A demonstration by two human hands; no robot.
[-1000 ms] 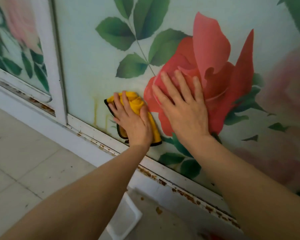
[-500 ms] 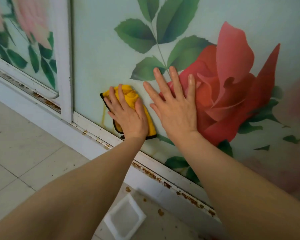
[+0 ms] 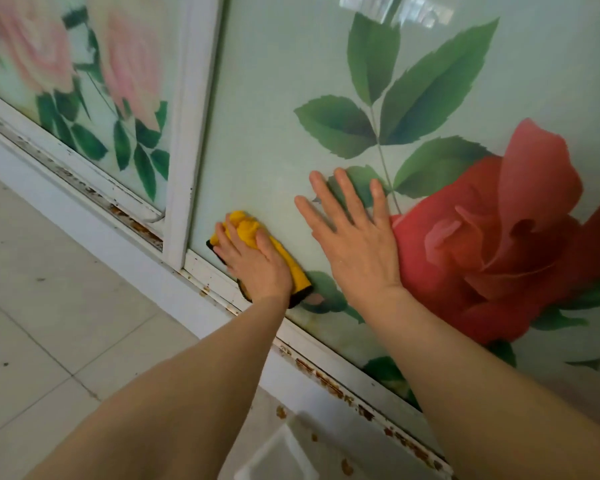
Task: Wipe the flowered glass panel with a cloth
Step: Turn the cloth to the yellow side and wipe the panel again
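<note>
The flowered glass panel [image 3: 274,133] is pale green, printed with leaves and a big red rose [image 3: 499,237]. My left hand [image 3: 257,268] holds a bunched yellow cloth [image 3: 293,268] with a dark edge against the glass. The cloth sits in the panel's lower left corner, just above the bottom rail. Its fingers bend over the cloth's top, and the thumb lies along its right side. My right hand [image 3: 357,244] lies flat on the glass to the right of the cloth, fingers spread, beside the rose.
A white upright frame post [image 3: 187,133] borders the panel on the left, with a second flowered pane [image 3: 84,81] beyond it. The rusty white bottom rail [image 3: 326,351] runs diagonally below. A white square tray [image 3: 278,455] lies on the pale tiled floor [image 3: 49,306].
Both hands have slid left along the glass. The cloth went from beside the rose down into the lower left corner. The right hand has come off the rose onto plain glass.
</note>
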